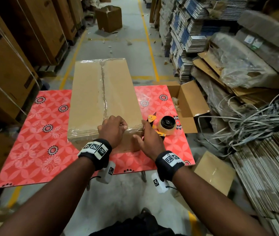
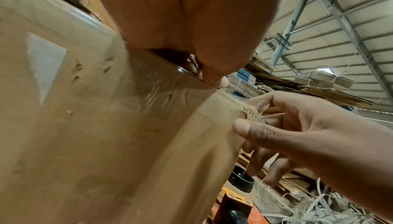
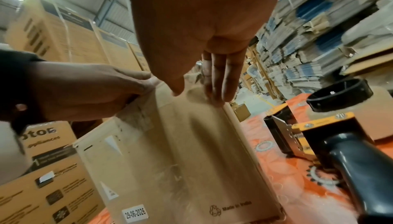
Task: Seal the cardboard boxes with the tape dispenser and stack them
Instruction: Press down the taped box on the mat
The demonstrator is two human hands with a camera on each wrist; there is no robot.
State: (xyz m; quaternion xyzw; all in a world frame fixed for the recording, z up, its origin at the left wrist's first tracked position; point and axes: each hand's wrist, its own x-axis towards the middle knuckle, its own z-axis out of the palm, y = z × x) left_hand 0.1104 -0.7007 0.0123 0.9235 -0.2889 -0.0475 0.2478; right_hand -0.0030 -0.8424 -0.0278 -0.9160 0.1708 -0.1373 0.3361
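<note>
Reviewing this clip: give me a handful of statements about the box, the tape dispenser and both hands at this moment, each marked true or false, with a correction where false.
1. The tape dispenser lies on the table, to the right of the cardboard box. True.
2. The right hand grips the dispenser's handle. False: its fingers lie straight against the box's near right corner, and the dispenser lies unheld.
3. Clear tape runs along the box's top seam. True.
4. The left hand lies flat on the table. False: it is on the box's near top edge, fingers curled, apparently pinching tape there.
5. A second box is stacked on the taped one. False: nothing rests on its top except the left hand.
</note>
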